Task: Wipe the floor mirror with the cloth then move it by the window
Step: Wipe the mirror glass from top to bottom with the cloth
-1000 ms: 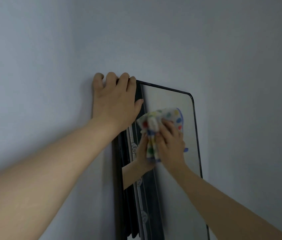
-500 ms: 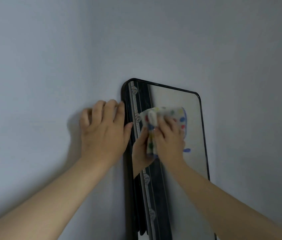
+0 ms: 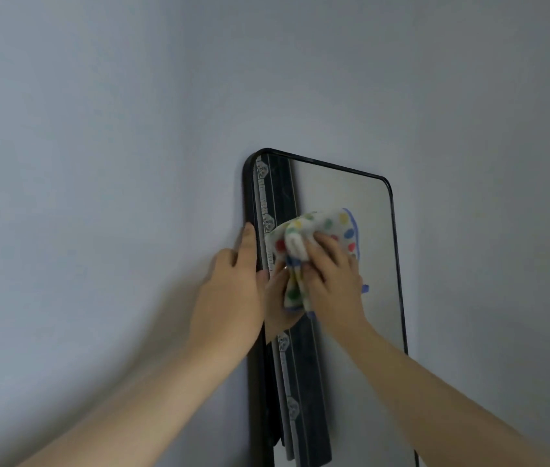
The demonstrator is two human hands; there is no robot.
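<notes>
White cloth (image 3: 314, 230) dotted red, green, yellow and blue sits bunched under the right hand (image 3: 330, 281), which clutches it against the upper glass of the floor mirror (image 3: 344, 193). Just beside it, the left hand (image 3: 229, 298) grips the mirror's black left edge.

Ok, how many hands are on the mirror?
2. The left hand holds the mirror at its left edge; the right hand presses the cloth on the glass. A third is only reflection.

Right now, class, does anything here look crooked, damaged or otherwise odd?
Nothing stands out. The mirror shows no crack and its frame looks whole; the right hand presses the cloth on the glass, the left hand holds the left edge.
</notes>
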